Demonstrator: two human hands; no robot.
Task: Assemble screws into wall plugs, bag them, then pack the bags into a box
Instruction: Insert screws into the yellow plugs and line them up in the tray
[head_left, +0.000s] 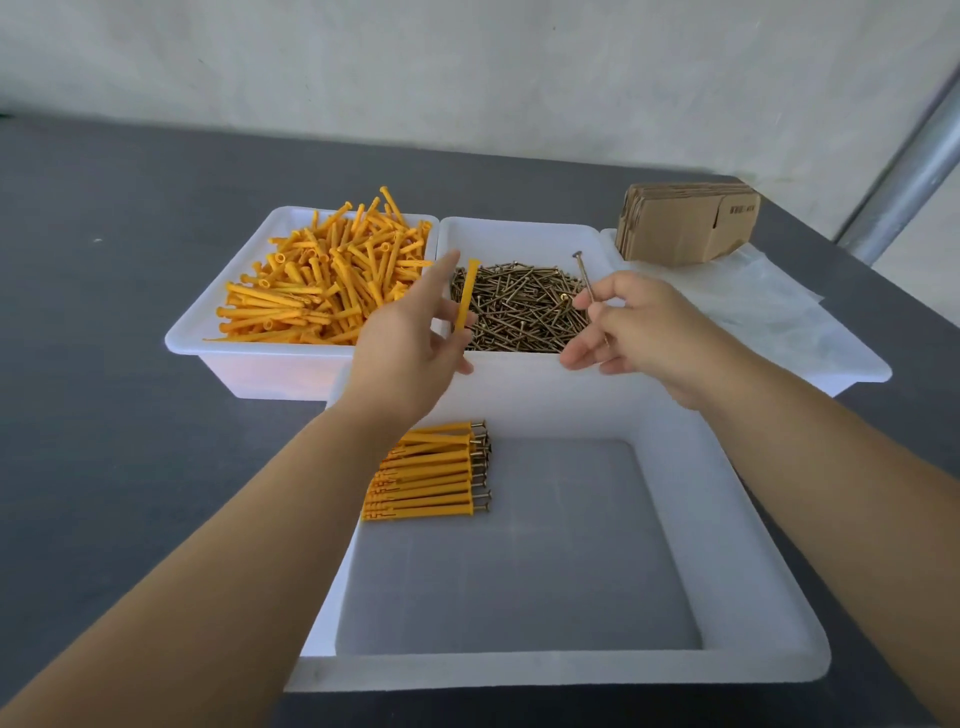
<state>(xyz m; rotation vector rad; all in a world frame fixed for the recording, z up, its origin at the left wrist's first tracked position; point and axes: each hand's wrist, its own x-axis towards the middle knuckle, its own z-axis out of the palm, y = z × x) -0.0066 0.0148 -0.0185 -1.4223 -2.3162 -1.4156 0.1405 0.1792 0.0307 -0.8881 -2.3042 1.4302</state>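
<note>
Holding: left hand (410, 343) pinches one orange plastic wall plug (465, 296) upright above the screw tray.
Right hand (631, 325): pinches a slim brass screw (584, 275), head up.
Near white plastic tray (753, 545): a row of assembled plugs (428, 475) at its far-left corner.

A packing workbench: bulk trays of wall plugs (322, 275) and screws (519, 306), flat cartons (685, 221).

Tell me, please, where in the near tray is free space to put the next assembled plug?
The near tray has bare floor right of and in front of the finished plugs, stacked at its far left corner. The plug bin and the screw bin are crowded.
</note>
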